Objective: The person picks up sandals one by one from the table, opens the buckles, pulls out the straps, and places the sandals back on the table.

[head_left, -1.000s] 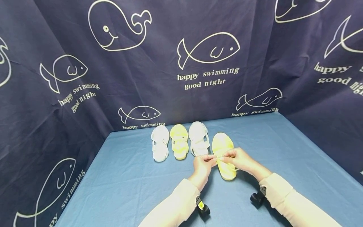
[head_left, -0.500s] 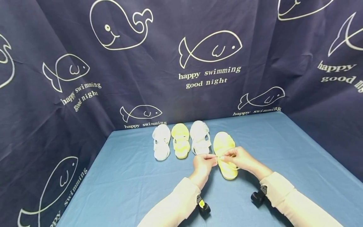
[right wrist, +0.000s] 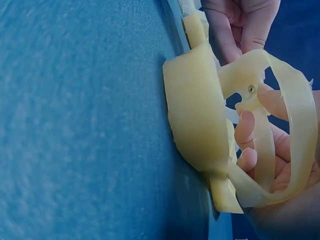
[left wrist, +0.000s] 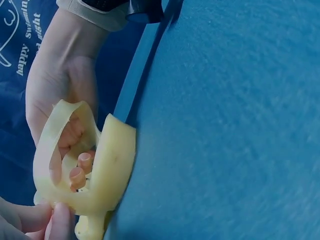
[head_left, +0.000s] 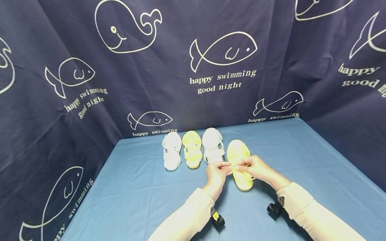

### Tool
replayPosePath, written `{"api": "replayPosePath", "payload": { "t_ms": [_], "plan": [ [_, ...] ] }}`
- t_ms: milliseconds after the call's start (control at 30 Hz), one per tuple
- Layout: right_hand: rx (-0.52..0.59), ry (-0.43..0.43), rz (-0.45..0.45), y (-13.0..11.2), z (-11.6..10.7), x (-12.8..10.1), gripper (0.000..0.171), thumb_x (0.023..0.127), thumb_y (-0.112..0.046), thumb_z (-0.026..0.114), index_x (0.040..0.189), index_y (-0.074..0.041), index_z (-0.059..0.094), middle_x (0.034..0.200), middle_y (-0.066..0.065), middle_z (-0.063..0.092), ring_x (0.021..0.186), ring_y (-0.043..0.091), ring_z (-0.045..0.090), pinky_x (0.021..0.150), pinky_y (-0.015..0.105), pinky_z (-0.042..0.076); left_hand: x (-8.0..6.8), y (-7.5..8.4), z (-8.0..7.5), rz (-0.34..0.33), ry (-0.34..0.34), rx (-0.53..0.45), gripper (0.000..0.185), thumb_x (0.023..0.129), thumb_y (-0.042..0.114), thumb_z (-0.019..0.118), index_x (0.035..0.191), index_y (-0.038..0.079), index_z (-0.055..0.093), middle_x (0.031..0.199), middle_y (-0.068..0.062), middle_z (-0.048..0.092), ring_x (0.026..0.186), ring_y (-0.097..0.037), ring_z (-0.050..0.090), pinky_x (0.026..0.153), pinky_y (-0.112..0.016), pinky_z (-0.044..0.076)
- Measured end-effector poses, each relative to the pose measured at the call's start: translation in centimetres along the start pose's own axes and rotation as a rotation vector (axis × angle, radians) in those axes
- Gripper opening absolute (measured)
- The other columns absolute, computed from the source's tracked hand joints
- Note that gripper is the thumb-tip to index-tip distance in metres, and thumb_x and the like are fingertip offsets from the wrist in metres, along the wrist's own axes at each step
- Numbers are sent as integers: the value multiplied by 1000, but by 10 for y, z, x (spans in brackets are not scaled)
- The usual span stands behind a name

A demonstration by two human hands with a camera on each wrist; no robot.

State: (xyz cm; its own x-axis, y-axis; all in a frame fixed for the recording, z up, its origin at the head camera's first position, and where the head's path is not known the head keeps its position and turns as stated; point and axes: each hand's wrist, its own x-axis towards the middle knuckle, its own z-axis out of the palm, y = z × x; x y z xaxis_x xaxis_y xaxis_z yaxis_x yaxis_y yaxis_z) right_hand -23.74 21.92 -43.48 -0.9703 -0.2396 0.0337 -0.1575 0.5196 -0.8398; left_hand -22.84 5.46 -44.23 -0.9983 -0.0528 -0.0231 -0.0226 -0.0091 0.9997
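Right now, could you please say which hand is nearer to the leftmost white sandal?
Left: the left hand is to the right of the leftmost white sandal; the right hand is farther right.

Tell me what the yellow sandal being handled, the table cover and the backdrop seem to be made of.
Yellow sandal: probably soft rubber or flexible plastic, smooth with a dull sheen; its thin strap bends in a curve.
Table cover: apparently fabric, matte; the wrist views show a fine, grainy texture.
Backdrop: likely cloth, matte, judging by its creases; the fibre can't be told.
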Motion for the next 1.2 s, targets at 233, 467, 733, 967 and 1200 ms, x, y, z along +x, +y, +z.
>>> {"api": "replayPosePath", "payload": {
  "t_ms": [233, 467, 733, 967, 1200],
  "plan": [
    [4, -5, 11, -2, 1, 1, 19, 89, -15, 69, 94, 3, 72, 87, 7, 71, 75, 9, 58, 64, 20, 50, 10, 2, -11, -47, -170, 21, 14, 82, -6, 68, 95, -11, 70, 82, -14, 70, 71, -14, 68, 73, -32, 60],
    [4, 19, 34, -2, 0, 0, 24, 87, -24, 72, 96, -2, 74, 89, 5, 73, 77, 8, 58, 67, 21, 50, 22, 1, -18, -22, -208, 71, 18, 84, 1, 71, 100, -7, 71, 86, -13, 72, 75, -12, 68, 76, -28, 59],
    [41, -9, 9, -5, 0, 2, 24, 88, -21, 71, 94, 2, 73, 82, 2, 71, 73, 7, 59, 63, 21, 52, 27, -1, -14, 29, -206, 2, 16, 86, 0, 68, 98, -10, 71, 92, -18, 72, 80, -20, 72, 76, -30, 60],
    [41, -5, 35, -7, 1, 3, 18, 87, -13, 71, 92, 4, 72, 80, 3, 69, 73, 10, 58, 61, 21, 51, 27, 3, -11, 81, -187, 55, 13, 85, -1, 69, 94, -10, 71, 82, -18, 72, 71, -19, 72, 70, -29, 60],
    [44, -2, 39, -8, 1, 2, 19, 86, -15, 72, 93, 4, 73, 81, 4, 69, 73, 11, 58, 62, 21, 51, 25, 3, -10, 117, -188, 85, 15, 87, 2, 67, 96, -9, 71, 83, -20, 72, 72, -20, 72, 71, -34, 61]
  ]
}}
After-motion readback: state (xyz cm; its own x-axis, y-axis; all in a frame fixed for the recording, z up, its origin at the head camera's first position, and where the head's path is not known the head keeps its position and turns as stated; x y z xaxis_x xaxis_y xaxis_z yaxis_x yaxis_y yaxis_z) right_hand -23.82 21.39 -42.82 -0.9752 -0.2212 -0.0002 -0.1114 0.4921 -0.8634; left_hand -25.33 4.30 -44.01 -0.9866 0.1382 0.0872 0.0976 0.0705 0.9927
